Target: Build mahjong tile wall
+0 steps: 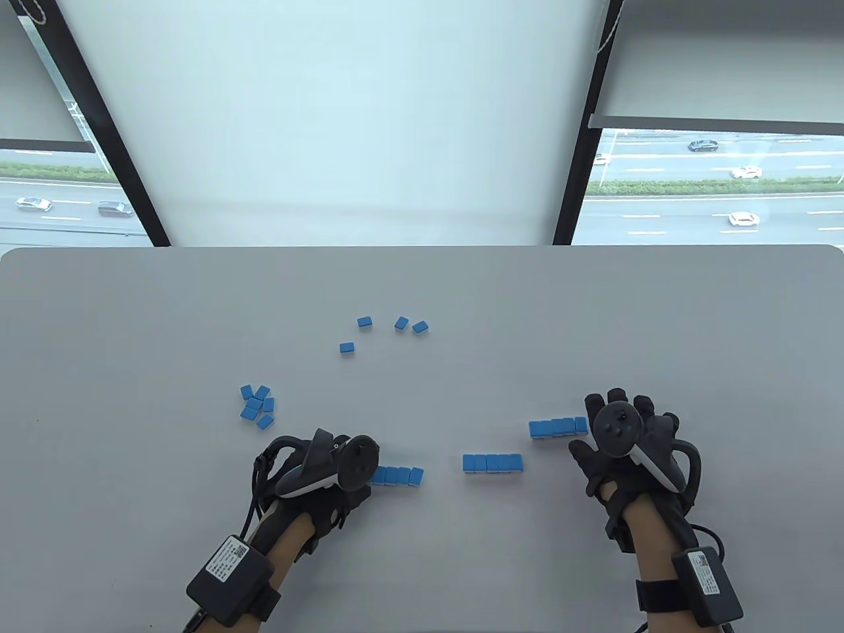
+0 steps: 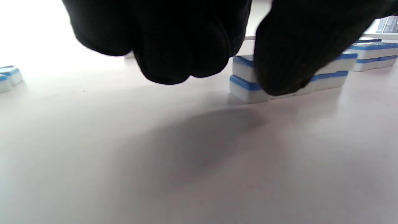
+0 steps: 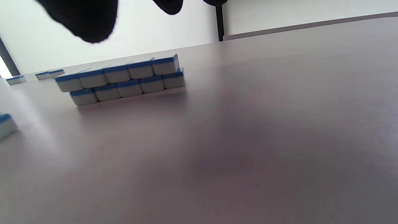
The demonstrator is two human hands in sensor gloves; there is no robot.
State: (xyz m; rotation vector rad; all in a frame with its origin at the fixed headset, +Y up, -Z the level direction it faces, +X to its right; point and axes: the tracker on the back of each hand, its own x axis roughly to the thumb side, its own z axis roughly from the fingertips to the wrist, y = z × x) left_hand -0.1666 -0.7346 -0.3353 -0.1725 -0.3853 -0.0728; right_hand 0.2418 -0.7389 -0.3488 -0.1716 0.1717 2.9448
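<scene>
1. Spanning the lower half of the table view, the grey table [image 1: 132, 316] carries all blue-backed mahjong tiles.
2. The right hand [image 1: 623, 438] hangs above the right end of the right tile stack [image 1: 557, 427]. Its fingers [image 3: 84, 18] are spread and straight, clear of the tiles, gripping nothing.
3. The left hand [image 1: 336, 465] sits at the left end of the left tile stack [image 1: 397, 475]. Its thumb [image 2: 289, 56] presses the near face of this two-layer stack; the other fingers [image 2: 174, 46] hang curled just beside the stack end. Whether they touch it cannot be told.
4. The middle tile stack [image 1: 492, 463] stands between the two hands, apart from both.
5. The right tile stack is two layers high, with the upper row offset sideways.
6. A loose cluster of tiles [image 1: 257, 403] lies left of centre.
7. Four scattered tiles [image 1: 392, 330] lie farther back, well apart from the stacks.
</scene>
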